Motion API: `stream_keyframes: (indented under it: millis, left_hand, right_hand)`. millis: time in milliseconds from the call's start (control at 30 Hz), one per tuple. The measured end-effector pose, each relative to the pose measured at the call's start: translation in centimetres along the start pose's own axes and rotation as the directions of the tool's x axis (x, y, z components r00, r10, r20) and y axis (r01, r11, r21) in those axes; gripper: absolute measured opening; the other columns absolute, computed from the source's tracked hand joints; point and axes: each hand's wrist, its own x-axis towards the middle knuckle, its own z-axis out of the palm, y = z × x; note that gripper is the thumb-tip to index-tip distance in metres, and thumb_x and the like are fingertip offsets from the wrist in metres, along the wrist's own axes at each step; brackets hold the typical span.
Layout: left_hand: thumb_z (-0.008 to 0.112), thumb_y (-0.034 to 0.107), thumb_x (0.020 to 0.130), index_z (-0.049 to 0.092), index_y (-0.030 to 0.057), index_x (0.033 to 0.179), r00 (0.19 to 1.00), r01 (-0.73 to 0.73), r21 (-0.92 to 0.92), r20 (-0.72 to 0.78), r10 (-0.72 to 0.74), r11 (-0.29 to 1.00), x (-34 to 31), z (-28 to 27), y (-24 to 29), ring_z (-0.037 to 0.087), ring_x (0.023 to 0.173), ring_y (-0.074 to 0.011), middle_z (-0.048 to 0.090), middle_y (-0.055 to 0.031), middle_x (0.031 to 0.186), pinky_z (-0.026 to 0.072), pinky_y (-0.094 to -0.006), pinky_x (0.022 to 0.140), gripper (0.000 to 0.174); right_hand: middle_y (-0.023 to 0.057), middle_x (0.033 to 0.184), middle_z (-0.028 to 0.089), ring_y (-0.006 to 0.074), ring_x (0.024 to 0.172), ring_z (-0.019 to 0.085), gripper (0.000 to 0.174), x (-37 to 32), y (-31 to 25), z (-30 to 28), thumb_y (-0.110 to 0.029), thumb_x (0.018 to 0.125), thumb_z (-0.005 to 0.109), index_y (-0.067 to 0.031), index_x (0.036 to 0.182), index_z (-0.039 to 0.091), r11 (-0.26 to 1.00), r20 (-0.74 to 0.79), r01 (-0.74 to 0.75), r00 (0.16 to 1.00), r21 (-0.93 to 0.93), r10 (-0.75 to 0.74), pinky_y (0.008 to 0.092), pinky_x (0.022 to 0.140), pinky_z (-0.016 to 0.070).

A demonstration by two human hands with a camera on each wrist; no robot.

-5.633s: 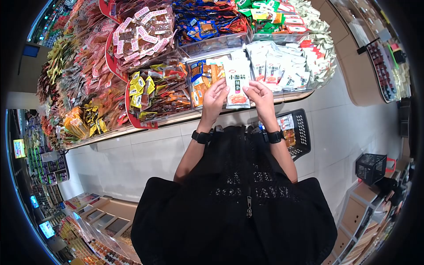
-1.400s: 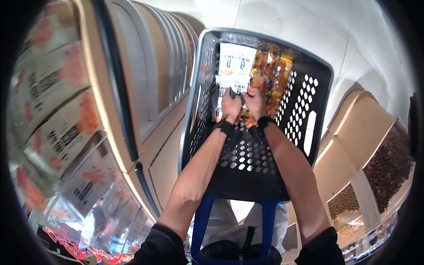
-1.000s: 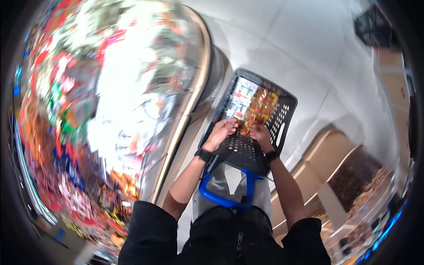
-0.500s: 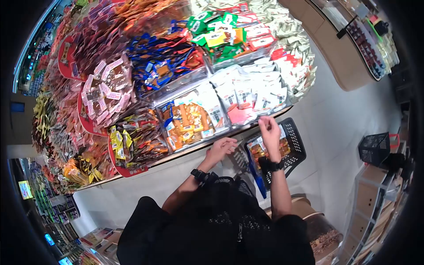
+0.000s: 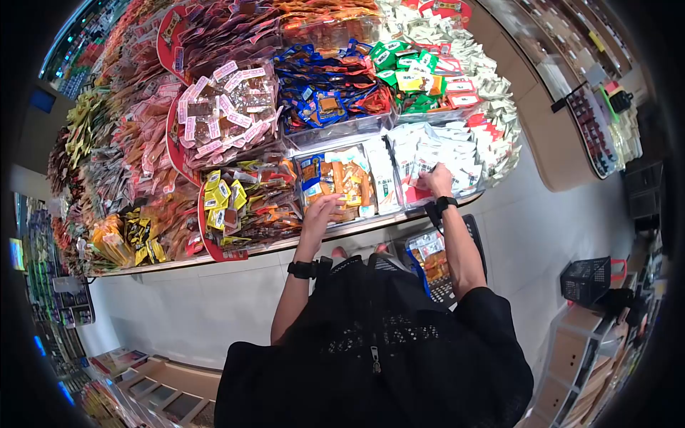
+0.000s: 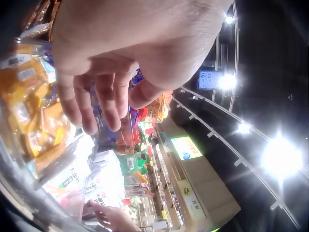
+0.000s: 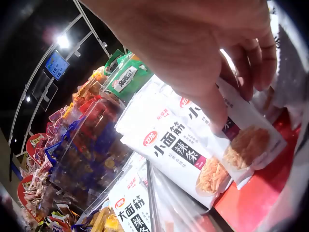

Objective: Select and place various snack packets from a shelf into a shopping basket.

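White snack packets fill a clear bin at the front edge of the display. My right hand is over them, thumb and fingers around one white packet at the bin's front. My left hand hovers at the front of the neighbouring bin of orange packets, fingers loosely bent and holding nothing. In the left wrist view the right hand shows beside the white packets.
A black basket with packets in it stands on the floor below the display, right of my legs. Bins of yellow, blue and green packets surround the work area. Another basket stands at the right.
My right hand has moved from above the floor basket up to the white packets and taken hold of one. The left hand has risen to the orange packets' bin.
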Motion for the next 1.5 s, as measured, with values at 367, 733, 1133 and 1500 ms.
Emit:
stream_keyframes:
  millis: [367, 733, 1133, 1500]
  left_hand:
    - [0.048, 0.024, 0.094, 0.048, -0.0015, 0.123, 0.983, -0.183, 0.116, 0.050, 0.178, 0.976, 0.3, 5.6, 2.5, 0.059, 0.095, -0.0163, 0.058, -0.0130, 0.113, 0.0491, -0.0281, 0.081, 0.038]
    - [0.061, 0.011, 0.087, 0.048, -0.0076, 0.122, 0.969, -0.245, -0.036, -0.057, 0.242, 0.969, -1.4, 7.9, 4.5, 0.059, 0.091, -0.0115, 0.061, -0.0119, 0.104, 0.0481, -0.0217, 0.076, 0.042]
    - [0.062, 0.010, 0.087, 0.048, -0.0120, 0.119, 0.937, -0.337, -0.108, -0.133, 0.322, 0.935, -1.8, 7.7, 4.3, 0.058, 0.097, -0.0139, 0.061, -0.0159, 0.106, 0.0467, -0.0229, 0.084, 0.042]
    - [0.062, 0.010, 0.086, 0.047, -0.0118, 0.119, 0.935, -0.340, -0.145, -0.159, 0.317, 0.929, -2.1, 7.8, 4.6, 0.058, 0.098, -0.0134, 0.060, -0.0163, 0.108, 0.0465, -0.0229, 0.085, 0.042]
  right_hand:
    - [-0.0060, 0.057, 0.046, 0.0018, 0.054, 0.034, 0.029, -4.4, -5.4, -7.3, -0.017, 0.081, 0.070, -0.0043, 0.063, 0.051, 0.721, 0.202, 0.081, 0.933, 0.689, -0.297, 0.0209, 0.047, 0.0277]
    - [-0.0010, 0.083, 0.065, 0.0003, 0.072, 0.053, 0.015, -13.3, -11.6, -6.9, -0.015, 0.087, 0.063, -0.0011, 0.094, 0.064, 0.350, 0.421, -0.291, 0.817, 0.890, -0.393, 0.0162, 0.062, 0.0398]
    - [-0.0020, 0.081, 0.064, -0.0003, 0.071, 0.053, 0.016, -14.4, -12.9, -7.2, -0.016, 0.087, 0.064, -0.0017, 0.093, 0.064, 0.215, 0.319, -0.254, 0.873, 0.943, -0.370, 0.0155, 0.060, 0.0385]
    - [0.0070, 0.095, 0.065, 0.0073, 0.085, 0.060, 0.022, -14.5, -13.0, -7.0, -0.004, 0.084, 0.065, 0.0047, 0.103, 0.058, 0.191, 0.286, -0.221, 0.840, 0.957, -0.461, 0.0200, 0.077, 0.0482]
